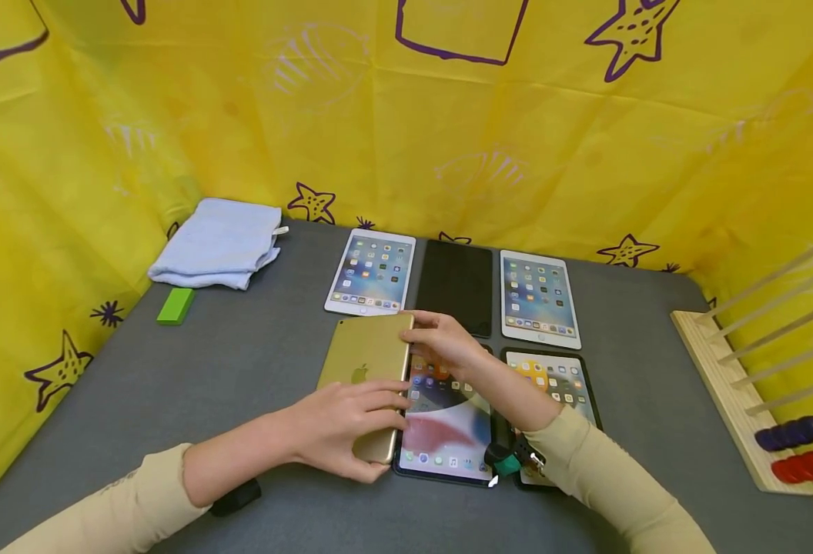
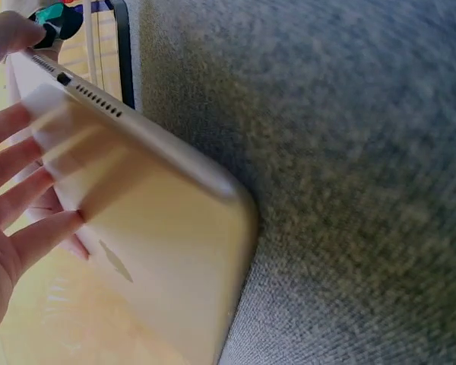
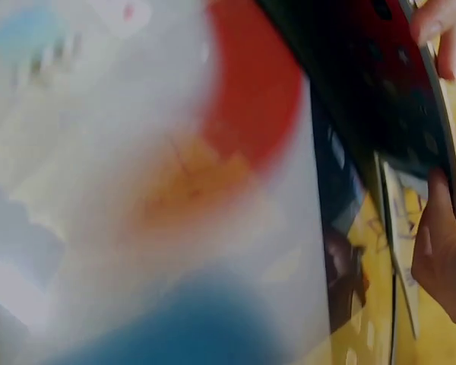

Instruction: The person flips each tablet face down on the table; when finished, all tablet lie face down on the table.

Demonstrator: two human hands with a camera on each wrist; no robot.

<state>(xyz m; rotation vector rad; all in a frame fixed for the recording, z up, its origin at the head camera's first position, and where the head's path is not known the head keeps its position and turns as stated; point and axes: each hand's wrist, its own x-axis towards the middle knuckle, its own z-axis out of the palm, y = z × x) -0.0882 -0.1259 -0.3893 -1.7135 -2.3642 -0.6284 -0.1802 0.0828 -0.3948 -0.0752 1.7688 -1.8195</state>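
A gold tablet (image 1: 361, 350) is tilted with its back, marked with an apple logo, facing up and its right edge raised. My left hand (image 1: 347, 425) holds its lower right part, fingers across the back and thumb at the bottom edge. With thumb and fingers, my right hand (image 1: 444, 340) pinches the upper right edge. The dark screen (image 3: 387, 84) of this tablet shows from beneath in the right wrist view. Just right of it lies a black-rimmed tablet (image 1: 448, 431) with a lit home screen, partly under my right forearm.
Behind lie a white tablet (image 1: 372, 269), a black one (image 1: 455, 285) and another white one (image 1: 540, 296). A further black-rimmed tablet (image 1: 566, 377) is partly covered by my right arm. A folded cloth (image 1: 219, 242), green block (image 1: 175, 306) and wooden abacus (image 1: 732, 392) stand at the sides.
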